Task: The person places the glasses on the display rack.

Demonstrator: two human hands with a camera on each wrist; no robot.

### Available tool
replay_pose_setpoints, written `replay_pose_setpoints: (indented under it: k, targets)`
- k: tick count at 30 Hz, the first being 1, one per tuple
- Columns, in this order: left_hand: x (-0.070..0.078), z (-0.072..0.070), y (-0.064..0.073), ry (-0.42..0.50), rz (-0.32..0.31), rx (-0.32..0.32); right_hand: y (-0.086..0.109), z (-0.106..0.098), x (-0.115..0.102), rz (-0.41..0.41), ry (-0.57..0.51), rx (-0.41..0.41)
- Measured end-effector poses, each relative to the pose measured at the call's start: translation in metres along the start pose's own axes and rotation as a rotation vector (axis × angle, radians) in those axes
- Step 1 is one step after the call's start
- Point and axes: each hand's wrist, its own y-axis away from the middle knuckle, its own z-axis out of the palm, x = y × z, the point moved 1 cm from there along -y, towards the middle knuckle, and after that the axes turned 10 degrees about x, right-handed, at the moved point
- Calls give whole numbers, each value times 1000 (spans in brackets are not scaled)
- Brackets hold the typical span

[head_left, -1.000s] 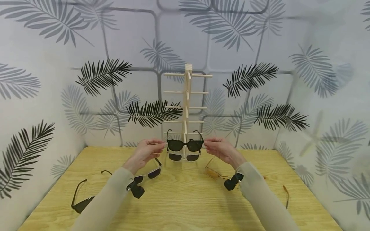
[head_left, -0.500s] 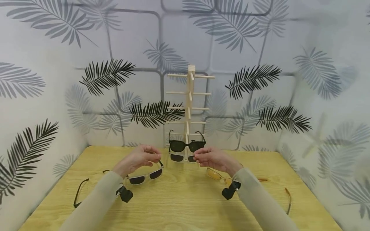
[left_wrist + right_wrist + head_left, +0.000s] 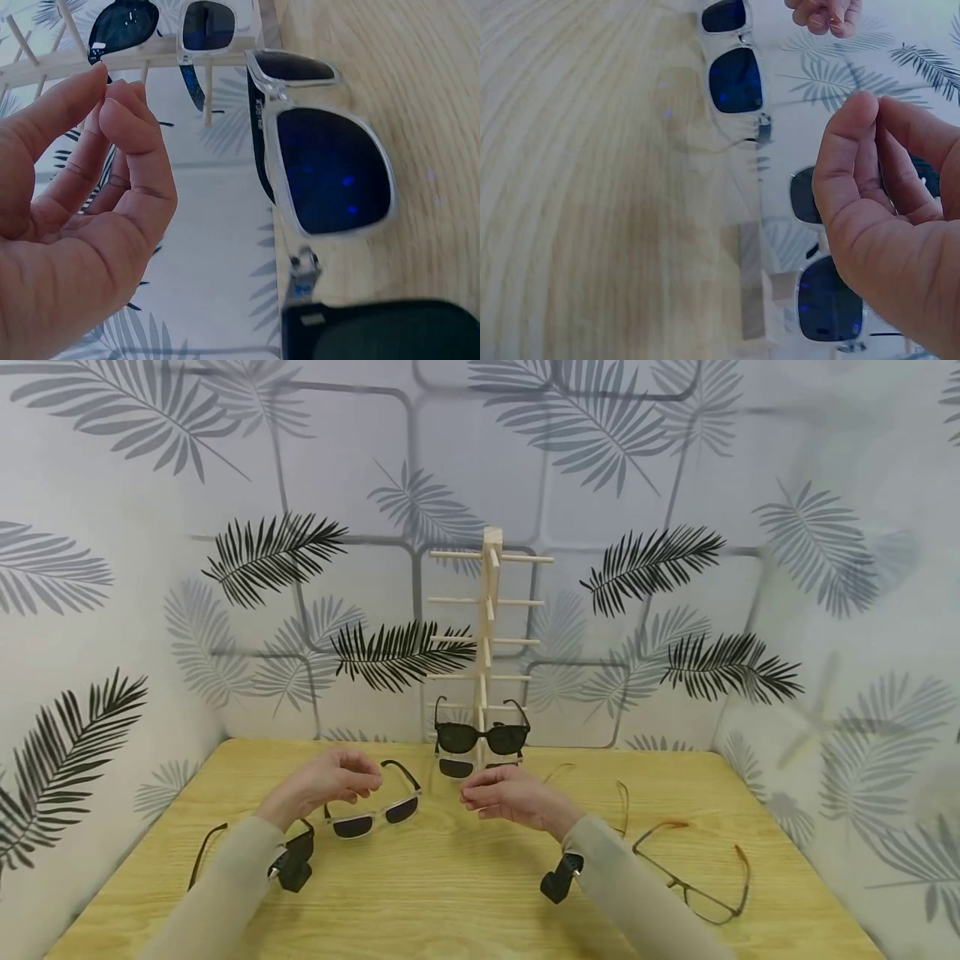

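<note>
My left hand (image 3: 326,785) hovers over the table behind a pair of clear-framed sunglasses (image 3: 354,827) with dark lenses and dark temples. Its fingers (image 3: 146,169) bend loosely toward the thumb, holding nothing. To the right, my right hand (image 3: 517,797) hangs in front of the wooden eyewear rack (image 3: 490,581), fingers (image 3: 836,154) loosely curved and nothing between them. Black sunglasses (image 3: 459,738) sit low on the rack, temples pointing back. Just below them is another clear-framed pair (image 3: 455,768); my right fingertips overlap its right lens in the head view.
Thin-framed eyeglasses (image 3: 678,883) lie at the right of the table (image 3: 420,902). Beside them a thin temple (image 3: 626,806) shows from a pair mostly hidden by my right arm. Black sunglasses (image 3: 302,843) lie partly behind my left sleeve. Bare pegs (image 3: 525,558) project from the upper rack.
Both hands have let go of the black sunglasses, which stay on the rack. The left hand has drawn back leftward; the right has come down and inward, nearer me.
</note>
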Motion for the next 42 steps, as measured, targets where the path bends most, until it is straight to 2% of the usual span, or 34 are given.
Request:
replay_pose_setpoints:
  k: [10,23,31,36,42]
  targets:
    - [-17,-21,10,-66,-60,66,-24,16,25,-15,22,74]
    - [-32,-41,15,-50,-90,155,-43,34,30,5,-20,137]
    - [-41,-49,16,-107,-172,219,-46,40,31,0,-2,130]
    - [-44,-50,14,-137,-196,217,-46,42,29,-15,-18,94]
    - [-48,-51,12,-176,-176,202,-52,46,32,18,-34,105]
